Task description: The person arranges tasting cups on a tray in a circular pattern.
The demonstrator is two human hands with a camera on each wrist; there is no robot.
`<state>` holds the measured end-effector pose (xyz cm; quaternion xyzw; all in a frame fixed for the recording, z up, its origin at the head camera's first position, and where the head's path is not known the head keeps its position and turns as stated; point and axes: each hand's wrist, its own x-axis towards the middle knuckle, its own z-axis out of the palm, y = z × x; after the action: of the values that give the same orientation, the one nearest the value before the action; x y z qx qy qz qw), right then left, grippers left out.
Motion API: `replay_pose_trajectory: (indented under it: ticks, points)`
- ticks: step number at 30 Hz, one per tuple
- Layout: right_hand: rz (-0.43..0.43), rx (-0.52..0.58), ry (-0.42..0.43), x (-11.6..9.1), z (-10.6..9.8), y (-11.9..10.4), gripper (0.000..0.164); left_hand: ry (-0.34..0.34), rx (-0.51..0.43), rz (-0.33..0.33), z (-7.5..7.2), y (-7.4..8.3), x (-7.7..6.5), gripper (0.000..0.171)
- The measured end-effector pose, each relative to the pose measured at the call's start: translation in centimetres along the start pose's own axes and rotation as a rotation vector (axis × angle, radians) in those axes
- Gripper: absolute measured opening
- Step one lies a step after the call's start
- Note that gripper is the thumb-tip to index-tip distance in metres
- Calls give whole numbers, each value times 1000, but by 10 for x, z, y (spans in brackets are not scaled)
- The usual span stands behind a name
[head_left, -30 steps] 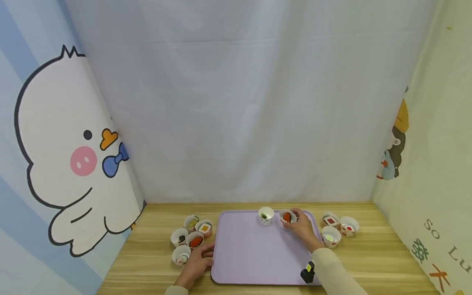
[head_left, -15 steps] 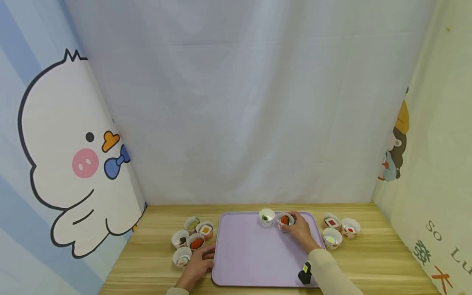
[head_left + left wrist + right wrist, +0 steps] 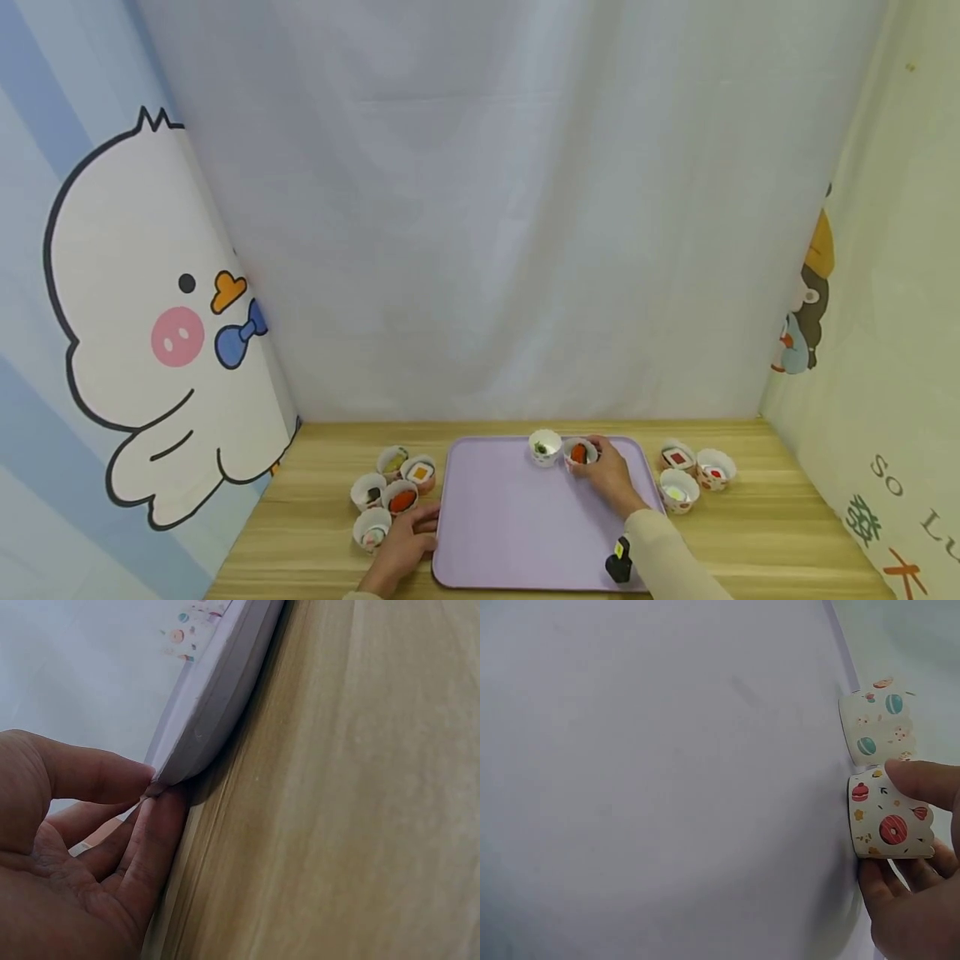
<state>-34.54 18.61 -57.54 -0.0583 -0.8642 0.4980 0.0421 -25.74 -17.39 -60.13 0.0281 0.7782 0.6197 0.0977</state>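
Observation:
My right hand (image 3: 609, 473) grips a patterned paper baking cup (image 3: 889, 817) with thumb and fingers on opposite sides. Inside the cup is a red-orange piece with a dark edge. It sits at the back of the lavender tray (image 3: 532, 525), close beside another paper cup (image 3: 545, 450) holding something green. In the left wrist view my left hand (image 3: 90, 840) pinches the rim of the tray between thumb and fingers. From the head view, that hand (image 3: 405, 543) is at the tray's left edge.
Several paper cups (image 3: 371, 531) with small colourful pieces cluster left of the tray, near my left hand. Three more cups (image 3: 678, 492) stand right of it. A black device (image 3: 618, 562) with a yellow mark is at my right sleeve. A pale curtain (image 3: 480, 250) hangs behind the wooden table (image 3: 315, 467).
My right hand has moved the cup slightly left, narrowing the gap to the cup with the green piece. My left hand has stayed at the tray's edge. The head view has tilted slightly.

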Motion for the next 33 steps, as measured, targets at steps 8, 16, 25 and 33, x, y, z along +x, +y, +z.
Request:
replay_pose_trajectory:
  ticks: [8, 16, 25, 33]
  points:
    - [5, -37, -17, -1, 2, 1, 71, -3, -23, -18, 3, -3, -2, 65]
    - [-36, -3, -36, -3, -4, -7, 85, 4, -21, 6, 1, -4, 1, 65]
    - [-53, 5, -16, -14, -14, -21, 82, 20, 44, 26, 1, 0, 0, 64]
    - [-88, 64, -28, -30, -21, -36, 79, 14, 35, 4, 1, 1, 0, 64]
